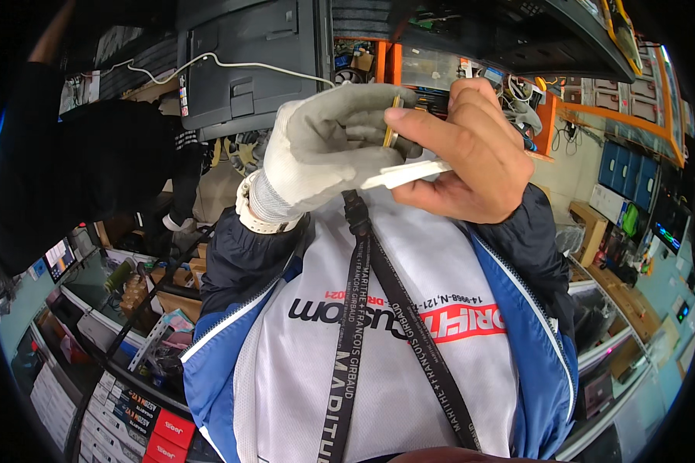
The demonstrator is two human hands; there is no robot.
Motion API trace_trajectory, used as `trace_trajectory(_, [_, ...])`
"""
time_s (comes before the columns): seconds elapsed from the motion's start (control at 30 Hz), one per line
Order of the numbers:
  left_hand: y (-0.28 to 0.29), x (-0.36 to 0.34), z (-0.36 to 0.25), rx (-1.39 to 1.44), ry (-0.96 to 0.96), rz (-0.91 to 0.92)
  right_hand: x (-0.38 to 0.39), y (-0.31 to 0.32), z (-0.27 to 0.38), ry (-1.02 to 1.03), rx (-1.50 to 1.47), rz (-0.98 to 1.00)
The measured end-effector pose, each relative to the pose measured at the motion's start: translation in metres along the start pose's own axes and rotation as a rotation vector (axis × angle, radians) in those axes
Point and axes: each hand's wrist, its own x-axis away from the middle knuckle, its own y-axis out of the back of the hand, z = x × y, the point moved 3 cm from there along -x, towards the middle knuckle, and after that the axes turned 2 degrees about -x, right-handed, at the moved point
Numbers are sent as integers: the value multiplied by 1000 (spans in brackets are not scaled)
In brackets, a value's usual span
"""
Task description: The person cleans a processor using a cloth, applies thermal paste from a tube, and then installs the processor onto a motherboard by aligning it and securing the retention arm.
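My left hand (328, 135), in a white and grey work glove, is raised in front of my chest with its fingers curled. Its fingertips hold a small thin computer processor (393, 127), turned nearly edge-on, with a gold-coloured edge and a silvery raised part. My bare right hand (471, 150) is closed close beside it, its thumb tip at the processor's edge. Lower in the right hand's grip is a flat white folded strip (406, 173); whether it is paper, cloth or plastic I cannot tell. The processor's broad faces are hidden.
A dark grey case (251, 58) with a white cable (201, 59) across it lies beyond my left hand. An orange-framed shelf (548, 123) stands to the right. At far left is a person in dark clothes (100, 170). Stacked boxes (120, 417) stand lower left.
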Motion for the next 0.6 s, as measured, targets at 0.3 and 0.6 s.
trace_trajectory(0.3, [1,-4,-5,-152,-164,127,-18,50,-8,-301,-211,183])
trace_trajectory(0.6, [-1,-8,-17,-475,-434,308,-25,53,-14,-351,-448,296])
